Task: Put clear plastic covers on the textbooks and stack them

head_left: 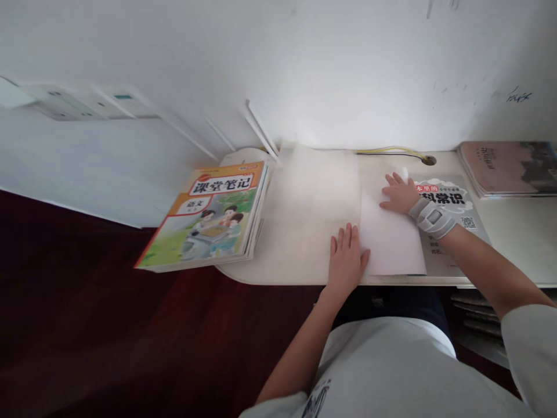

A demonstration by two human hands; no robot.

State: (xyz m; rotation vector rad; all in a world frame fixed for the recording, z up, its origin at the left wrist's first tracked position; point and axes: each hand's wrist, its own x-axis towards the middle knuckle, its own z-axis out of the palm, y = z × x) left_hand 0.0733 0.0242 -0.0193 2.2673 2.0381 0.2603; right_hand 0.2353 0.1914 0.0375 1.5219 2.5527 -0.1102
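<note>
My left hand [345,255] lies flat near the table's front edge, fingers stretched out, beside a white sheet [391,247]. My right hand [398,193], a grey band around its wrist, rests with spread fingers on the upper part of that sheet. The sheet partly covers a grey booklet [441,238] with Chinese lettering and a square code; whether it is attached to the booklet I cannot tell. Left of the sheet, a translucent sheet [315,183] is spread on the table, reaching back towards the wall. Neither hand grips anything.
A stack of books [209,223] with a colourful top cover overhangs the white table's [282,261] left end. More booklets [507,168] lie at the back right. A yellow-and-black cable [387,151] runs to a round hole [429,160] beside the wall [348,69].
</note>
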